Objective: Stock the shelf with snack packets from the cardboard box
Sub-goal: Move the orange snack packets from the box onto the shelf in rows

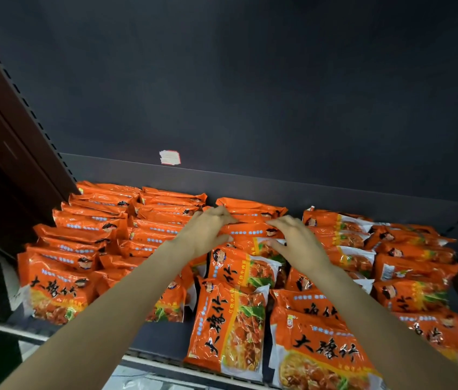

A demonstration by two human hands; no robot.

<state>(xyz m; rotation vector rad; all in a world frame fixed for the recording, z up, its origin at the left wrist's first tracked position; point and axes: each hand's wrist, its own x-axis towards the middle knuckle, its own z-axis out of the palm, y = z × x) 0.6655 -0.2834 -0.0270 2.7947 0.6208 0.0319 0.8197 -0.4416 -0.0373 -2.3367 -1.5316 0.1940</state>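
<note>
Both arms reach in from 6 o'clock. Left hand (203, 229) and right hand (296, 240) rest on one orange packet (250, 230) in the middle row, fingers curled over its top edge at 12 o'clock. Orange packets fill the shelf (160, 337) in rows. Paper label (170, 157) on back wall.

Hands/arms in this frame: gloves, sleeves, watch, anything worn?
Nothing worn that shows. The left hand and right hand are bare, no gloves, no rings visible. Both forearms are bare to the frame edge: no sleeves, watch, bands or markings.
</note>
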